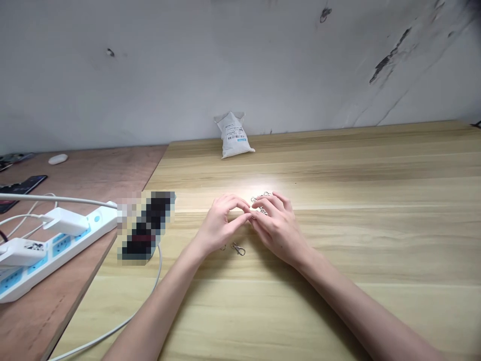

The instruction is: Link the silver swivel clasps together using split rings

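My left hand (222,220) is closed in a pinch, thumb and index fingertip meeting over the middle of the table. Right against those fingertips, my right hand (277,228) has its fingers bent and closed too. Whatever lies between the fingertips is too small and covered to name. Behind the right fingers shows a small heap of metal rings (266,194), partly hidden by that hand. A silver lobster clasp (239,249) lies on the wood below the hands, and part of a small ring (223,247) shows beside the left wrist.
A white plastic packet (234,135) leans near the wall at the back. To the left lies a blurred-out dark phone (148,228) with a white cable (156,281). A white power strip (101,220) with plugged-in chargers crosses the reddish board (90,175).
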Available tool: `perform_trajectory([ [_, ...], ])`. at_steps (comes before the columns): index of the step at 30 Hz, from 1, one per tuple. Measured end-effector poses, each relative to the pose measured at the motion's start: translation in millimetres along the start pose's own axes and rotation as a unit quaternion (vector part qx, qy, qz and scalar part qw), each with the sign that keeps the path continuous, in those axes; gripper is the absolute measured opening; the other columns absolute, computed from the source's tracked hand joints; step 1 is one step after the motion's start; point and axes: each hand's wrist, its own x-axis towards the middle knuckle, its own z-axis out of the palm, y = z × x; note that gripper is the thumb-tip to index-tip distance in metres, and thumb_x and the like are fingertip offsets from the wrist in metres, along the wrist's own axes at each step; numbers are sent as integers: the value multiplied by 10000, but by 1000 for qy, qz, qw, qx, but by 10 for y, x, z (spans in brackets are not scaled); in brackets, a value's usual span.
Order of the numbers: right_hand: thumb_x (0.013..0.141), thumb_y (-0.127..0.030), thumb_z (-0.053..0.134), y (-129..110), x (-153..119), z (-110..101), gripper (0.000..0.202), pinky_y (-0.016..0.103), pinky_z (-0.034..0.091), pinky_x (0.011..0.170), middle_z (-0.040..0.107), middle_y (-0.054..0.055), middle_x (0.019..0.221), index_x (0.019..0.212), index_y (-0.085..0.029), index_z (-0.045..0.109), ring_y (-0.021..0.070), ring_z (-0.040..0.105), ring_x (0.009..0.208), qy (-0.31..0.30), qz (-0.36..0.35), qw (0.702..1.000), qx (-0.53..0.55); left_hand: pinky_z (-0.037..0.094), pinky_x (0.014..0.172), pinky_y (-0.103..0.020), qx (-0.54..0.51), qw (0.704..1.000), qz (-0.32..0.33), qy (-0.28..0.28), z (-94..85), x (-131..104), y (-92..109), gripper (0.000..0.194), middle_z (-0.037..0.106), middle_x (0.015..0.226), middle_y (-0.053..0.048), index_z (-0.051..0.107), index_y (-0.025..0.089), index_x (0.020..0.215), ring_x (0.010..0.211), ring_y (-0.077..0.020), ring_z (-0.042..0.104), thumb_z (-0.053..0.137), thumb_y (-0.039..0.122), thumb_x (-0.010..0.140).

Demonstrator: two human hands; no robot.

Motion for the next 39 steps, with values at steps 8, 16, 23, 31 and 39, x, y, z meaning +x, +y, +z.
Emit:
perform_trajectory([
  [8,962,-205,500,51,3,-24,179,473,332,1038,666,51,968,1025,-254,660,219,563,1006,-5,5,1000,30,474,935,-360,-35,999,-11,-17,-74,8,-15,145,718,983,-34,700,209,930,956,-188,645,585,296,921],
  [16,970,-227,491,88,-8,-47,183,439,371,969,661,49,950,1015,-250,667,209,555,948,1,-2,995,101,522,896,-363,-57,998,17,-37,-147,5,-53,134,711,990,-51,726,225,963,964,-191,651,614,262,901],
  [23,978,-227,467,92,-15,-79,191,397,396,896,643,61,952,980,-227,658,202,542,928,-21,-7,990,138,530,885,-358,-51,997,36,-40,-137,11,-77,121,703,983,-55,731,221,953,955,-184,652,631,241,890],
  [31,980,-236,459,110,-10,-136,211,382,402,879,655,57,978,1012,-246,667,203,553,950,-67,-25,988,137,517,918,-365,-69,994,36,-70,-179,-5,-9,117,685,1016,-70,716,212,947,986,-194,645,618,254,898],
  [39,962,-215,470,105,-13,-134,211,419,404,894,650,61,964,871,-223,660,230,528,1020,-75,-13,987,145,484,964,-372,-67,994,63,-51,-90,-20,12,83,643,1071,-58,683,220,943,1065,-187,607,614,224,898],
])
